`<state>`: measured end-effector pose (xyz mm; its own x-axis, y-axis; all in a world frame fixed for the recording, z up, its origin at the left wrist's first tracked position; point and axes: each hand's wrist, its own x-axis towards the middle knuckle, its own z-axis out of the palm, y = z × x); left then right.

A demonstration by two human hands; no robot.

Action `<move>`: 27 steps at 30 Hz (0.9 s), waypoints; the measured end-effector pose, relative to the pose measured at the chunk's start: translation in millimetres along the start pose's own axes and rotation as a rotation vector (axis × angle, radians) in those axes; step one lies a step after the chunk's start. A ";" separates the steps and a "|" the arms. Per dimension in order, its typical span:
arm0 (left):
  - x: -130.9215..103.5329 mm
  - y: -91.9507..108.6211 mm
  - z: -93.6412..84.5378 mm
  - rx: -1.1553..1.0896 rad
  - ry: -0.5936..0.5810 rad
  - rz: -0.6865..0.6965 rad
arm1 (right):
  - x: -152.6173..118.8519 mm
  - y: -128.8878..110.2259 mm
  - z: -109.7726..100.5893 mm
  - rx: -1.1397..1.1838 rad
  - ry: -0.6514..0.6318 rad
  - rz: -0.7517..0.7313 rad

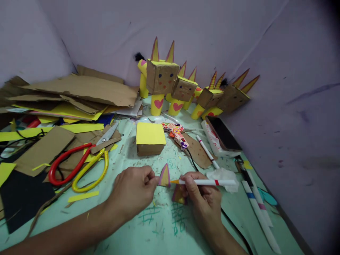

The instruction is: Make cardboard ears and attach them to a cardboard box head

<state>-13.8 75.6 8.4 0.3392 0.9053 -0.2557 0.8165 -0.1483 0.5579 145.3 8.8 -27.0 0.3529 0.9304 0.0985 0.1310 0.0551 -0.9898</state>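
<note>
Between my hands stands a small yellow triangle with purple edges [165, 176]. My left hand [136, 187] pinches its left lower corner between thumb and fingers. In my right hand [203, 194] is a white marker [204, 182] with a red band, its orange tip pointing left at the triangle's lower right side. A second yellow triangular piece with purple edges [179, 195] is beside my right fingers, partly hidden by them. Beyond my hands sits a cardboard box with a yellow top [150, 138].
Cardboard figures with yellow horns [162, 78] stand along the back wall. Scissors with red and yellow handles [91, 152] lie left among scraps, below stacked cardboard [87, 90]. A floral glue gun [176, 134], a phone [223, 132] and markers [260, 212] are to the right.
</note>
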 end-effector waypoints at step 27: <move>18.8 8.0 -1.1 0.243 -0.107 -0.026 | -0.5 4.6 0.2 -0.062 -0.084 0.018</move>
<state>-1.4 91.9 9.0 0.3536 0.8646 -0.3569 0.9094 -0.2283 0.3478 145.6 8.7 -31.6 0.2776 0.9582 0.0690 0.1835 0.0177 -0.9829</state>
